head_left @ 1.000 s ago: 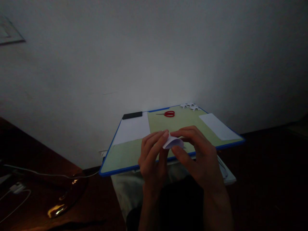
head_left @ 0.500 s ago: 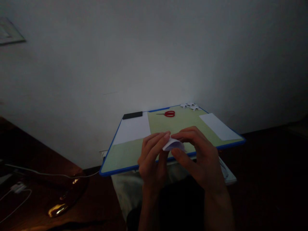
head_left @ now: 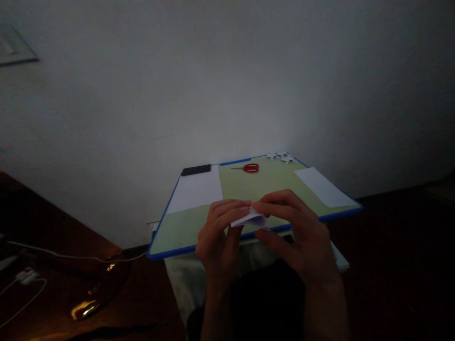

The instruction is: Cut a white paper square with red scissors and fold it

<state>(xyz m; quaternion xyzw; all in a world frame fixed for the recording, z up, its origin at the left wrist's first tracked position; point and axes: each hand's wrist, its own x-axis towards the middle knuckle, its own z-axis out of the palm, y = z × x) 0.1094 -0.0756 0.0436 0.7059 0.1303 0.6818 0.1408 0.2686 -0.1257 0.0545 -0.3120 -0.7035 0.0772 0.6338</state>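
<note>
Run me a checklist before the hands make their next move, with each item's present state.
1. Left hand gripping the folded paper: ok.
2. Right hand pinching it firmly: cannot tell; the fingers are at its open side, but the contact is partly hidden.
3. Paper pressed flat: not ok, the open side bulges.
4. Scissors away from both hands: ok, lying on the green board.
5. Lighting: not ok, the scene is dim.

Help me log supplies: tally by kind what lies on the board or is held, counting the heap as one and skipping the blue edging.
Scissors: 1
Dark flat object: 1
Flat white paper rectangles: 2
Heap of white pieces: 1
Held white paper: 1
Total: 6
</note>
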